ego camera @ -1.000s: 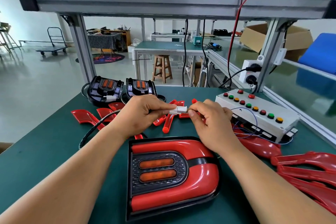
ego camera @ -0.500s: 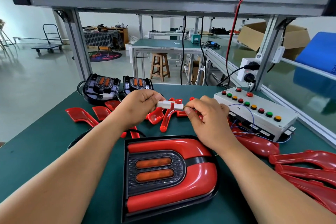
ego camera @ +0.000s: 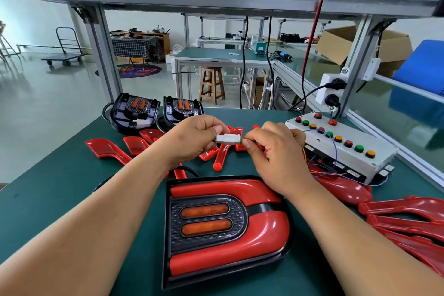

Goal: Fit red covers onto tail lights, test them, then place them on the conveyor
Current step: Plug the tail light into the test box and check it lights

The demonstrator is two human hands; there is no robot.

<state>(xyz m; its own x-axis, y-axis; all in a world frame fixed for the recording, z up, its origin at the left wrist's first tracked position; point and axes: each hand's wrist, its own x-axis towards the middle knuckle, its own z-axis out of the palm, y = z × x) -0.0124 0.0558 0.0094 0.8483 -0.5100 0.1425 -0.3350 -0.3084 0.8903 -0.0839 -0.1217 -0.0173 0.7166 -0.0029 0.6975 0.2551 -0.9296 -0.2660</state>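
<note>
Green matting covers the table (ego camera: pixel 48 199), which stands under a grey metal frame (ego camera: pixel 103 55) in a bright workshop. Behind it I see a pale floor, a wooden stool (ego camera: pixel 212 84), a second table (ego camera: pixel 216 55), a flat cart (ego camera: pixel 63 55) far to the left and a cardboard box (ego camera: pixel 336 41) to the right.

Both hands are held up above the middle of the table, close to each other. The left hand (ego camera: pixel 192 139) pinches a white plug (ego camera: pixel 228 138) between thumb and fingers, and the right hand (ego camera: pixel 276 156) pinches the other end of it with curled fingers. Thin wires go from the right hand toward the white button box (ego camera: pixel 341 146) just beside it.

Directly below the hands, nearer to the person, lies the tail light (ego camera: pixel 225 228) with its red cover fitted, flat on the table and between the two forearms. Two bare tail lights (ego camera: pixel 135 113) stand at the far edge. Loose red covers (ego camera: pixel 105 149) lie beyond the left hand, and a heap of covers (ego camera: pixel 408 223) lies at the right.

The tail light is close to the near edge. To its left the mat is bare as far as the left edge; to the right the box and the heap crowd the space up to the metal rail.
</note>
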